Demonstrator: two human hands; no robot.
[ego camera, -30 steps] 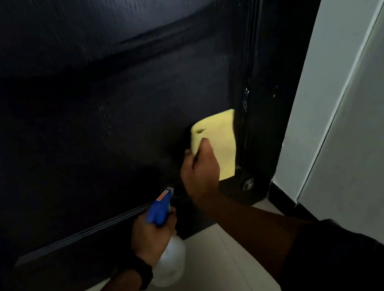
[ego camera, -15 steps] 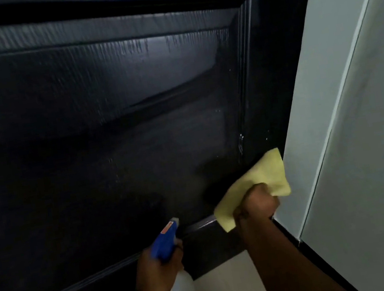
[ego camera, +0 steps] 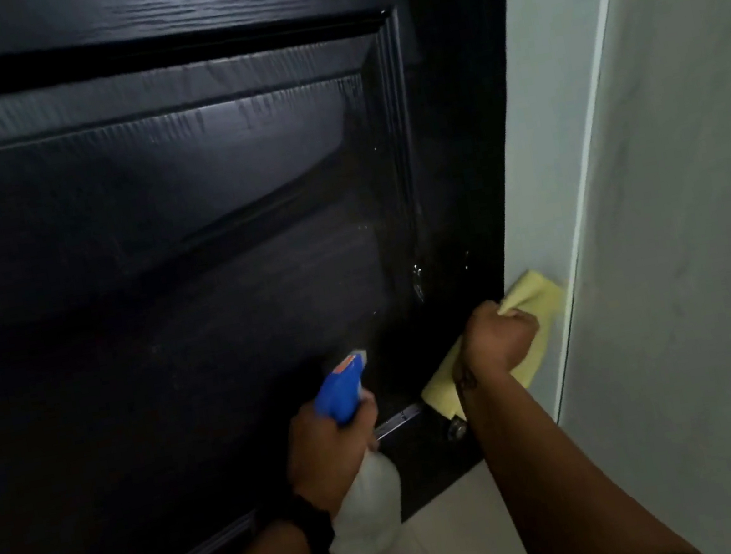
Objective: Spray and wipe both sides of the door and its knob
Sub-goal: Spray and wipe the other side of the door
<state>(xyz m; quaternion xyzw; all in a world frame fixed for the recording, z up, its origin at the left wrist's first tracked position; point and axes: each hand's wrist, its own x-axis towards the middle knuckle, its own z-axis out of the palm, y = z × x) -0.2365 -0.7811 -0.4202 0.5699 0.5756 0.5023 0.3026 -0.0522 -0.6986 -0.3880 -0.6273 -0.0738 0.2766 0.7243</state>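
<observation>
A black panelled door [ego camera: 171, 269] fills the left and middle of the view, with wet streaks on its raised panel. My right hand [ego camera: 498, 342] grips a yellow cloth [ego camera: 532, 298] against the door's lower right edge, where it meets the pale wall. My left hand [ego camera: 329, 450] holds a white spray bottle [ego camera: 368, 516] with a blue trigger head [ego camera: 340, 388], its nozzle pointing up at the door. A small metal fitting [ego camera: 457, 429] shows on the door just below the cloth. No knob is in view.
A pale wall [ego camera: 690, 225] with a white corner strip [ego camera: 590, 135] stands close on the right. Light floor tiles [ego camera: 462, 539] run under the door's bottom edge. A dark band sits on my left wrist [ego camera: 308, 532].
My right hand moved the cloth right and down, from the door panel to the door's lower right edge by the wall. My view tilted up the door. The bottle stayed in my left hand.
</observation>
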